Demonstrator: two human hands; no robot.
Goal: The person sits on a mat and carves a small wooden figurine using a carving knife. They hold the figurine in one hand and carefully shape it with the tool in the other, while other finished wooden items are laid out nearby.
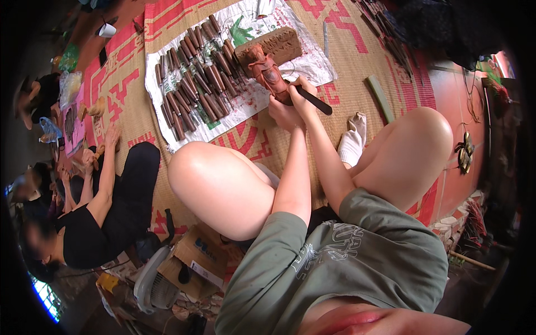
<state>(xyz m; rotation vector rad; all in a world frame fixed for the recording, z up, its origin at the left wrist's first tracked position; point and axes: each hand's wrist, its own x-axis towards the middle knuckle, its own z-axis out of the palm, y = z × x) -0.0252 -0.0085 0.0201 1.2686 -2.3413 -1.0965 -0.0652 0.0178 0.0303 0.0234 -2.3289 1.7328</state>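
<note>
A reddish-brown carved wooden figure lies tilted, its far end against a rough wooden block. Closed around the figure's near end is my left hand. My right hand grips a carving tool with a dark handle that sticks out to the right; its blade is hidden by the hand and the figure. Both hands are close together. Left of them, several carving tools with brown wooden handles lie in rows on a white sheet.
The sheet lies on a red-and-tan woven mat. A greenish strip and a thin flat metal piece lie to the right. At left, a person in black sits with hands near small wooden pieces. A cardboard box and fan stand lower left.
</note>
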